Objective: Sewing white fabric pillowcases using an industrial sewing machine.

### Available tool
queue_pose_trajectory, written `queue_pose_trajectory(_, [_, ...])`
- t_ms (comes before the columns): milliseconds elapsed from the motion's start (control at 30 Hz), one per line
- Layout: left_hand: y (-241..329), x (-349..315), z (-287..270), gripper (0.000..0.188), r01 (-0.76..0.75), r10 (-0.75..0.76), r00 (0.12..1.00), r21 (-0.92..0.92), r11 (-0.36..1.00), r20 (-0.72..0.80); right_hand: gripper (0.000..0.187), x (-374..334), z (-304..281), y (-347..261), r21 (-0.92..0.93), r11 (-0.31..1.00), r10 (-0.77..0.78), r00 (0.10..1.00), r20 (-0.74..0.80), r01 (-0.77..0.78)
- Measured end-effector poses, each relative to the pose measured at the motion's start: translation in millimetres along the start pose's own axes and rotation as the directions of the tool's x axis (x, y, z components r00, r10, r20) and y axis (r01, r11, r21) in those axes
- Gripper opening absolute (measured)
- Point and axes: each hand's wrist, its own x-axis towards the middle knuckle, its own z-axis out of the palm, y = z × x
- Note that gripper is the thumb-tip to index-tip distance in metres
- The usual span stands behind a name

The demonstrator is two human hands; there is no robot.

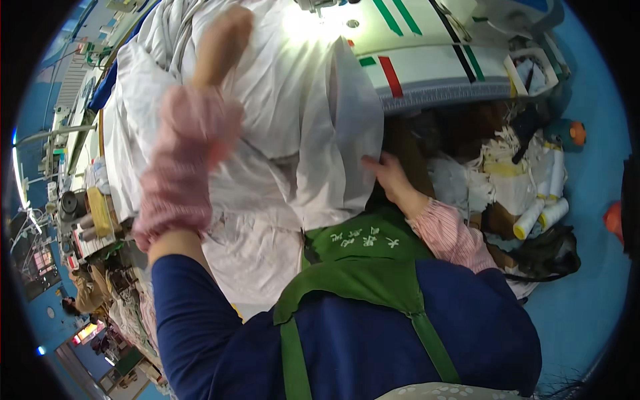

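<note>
A large white cloth (267,87) spreads over the left of the sewing table and hangs down over its front edge toward my lap. My left hand (227,40) is raised over the far left part of the cloth. It is smeared by motion, so its fingers cannot be read. At the hanging right edge of the cloth, below the tabletop, my right hand (393,179) grips the fabric, its fingers partly hidden. Beyond the cloth, the lower end of a sewing machine (319,8) shows under a bright lamp.
The white sewing table (427,63) carries coloured tape strips and a ruler along its front edge. A small white bin (531,72) sits at its right end. Below are thread spools (530,219), scraps and a black bag (550,253). More machines and fabric piles line the left.
</note>
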Motion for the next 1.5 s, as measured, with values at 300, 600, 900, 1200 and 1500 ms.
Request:
queue_pose_trajectory(300, [203.1, -204.1, -13.9, 0.016, -0.356, 0.452, 0.677, -0.279, 0.892, 0.581, 0.025, -68.7, 7.2, 19.1, -0.363, 0.927, 0.137, 0.987, 0.088, -0.097])
queue_pose_trajectory(600, [257.5, -175.9, -145.0, 0.016, -0.380, 0.650, 0.721, -0.646, 0.662, 0.242, 0.012, -187.3, -1.4, -32.7, -0.435, 0.703, -0.335, 0.802, 0.494, 0.562])
queue_pose_trajectory(900, [265.7, -161.8, -122.7, 0.014, -0.317, 0.699, 0.683, -0.777, 0.544, 0.211, 0.027, -167.7, -5.2, -92.8, -0.569, 0.053, -0.756, 0.405, 0.514, 0.821])
queue_pose_trajectory(1200, [128.9, -128.9, -62.9, 0.060, 0.358, -0.295, 0.918, -0.235, 0.904, 0.265, 0.021, -93.9, 1.4, -75.9, -0.473, -0.054, -0.723, 0.293, 0.626, 0.879])
queue_pose_trajectory(1500, [36.9, -118.6, -3.1, 0.071, 0.273, -0.241, 0.939, -0.103, 0.956, 0.247, 0.025, -50.3, 15.3, -103.2, -0.525, 0.103, -0.675, 0.447, 0.587, 0.845])
